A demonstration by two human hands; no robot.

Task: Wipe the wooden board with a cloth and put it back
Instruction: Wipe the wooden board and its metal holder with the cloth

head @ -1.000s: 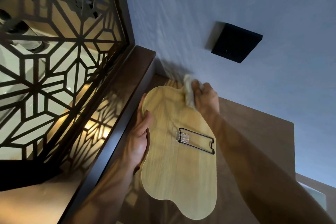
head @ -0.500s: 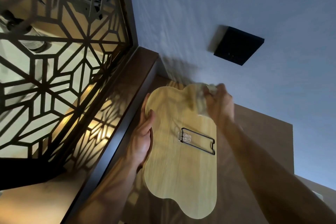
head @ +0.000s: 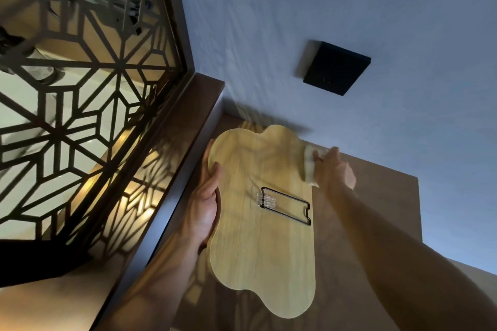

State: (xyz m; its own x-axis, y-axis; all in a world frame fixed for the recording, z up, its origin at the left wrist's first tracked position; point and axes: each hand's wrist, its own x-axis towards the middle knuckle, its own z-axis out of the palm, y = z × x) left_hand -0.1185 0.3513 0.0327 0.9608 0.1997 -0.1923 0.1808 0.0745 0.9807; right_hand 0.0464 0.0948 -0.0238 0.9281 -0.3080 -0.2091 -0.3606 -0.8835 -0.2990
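Left hand (head: 204,212) clasps the board (head: 258,236) by its left edge, thumb over the face, holding it up off any surface, near the wall (head: 349,8). On its face sits a wire holder (head: 285,205). Right hand (head: 334,170), fingers closed on the cloth (head: 309,166), is at the far right edge. Judgement: wiping is under way, with the near half apparently outstanding; replacing not begun.

the left hand (head: 205,211) gripped the wooden board (head: 258,250) by its left edge, thumb over the face, while the right hand (head: 334,169) clutched a cloth (head: 309,166) at its upper right edge.
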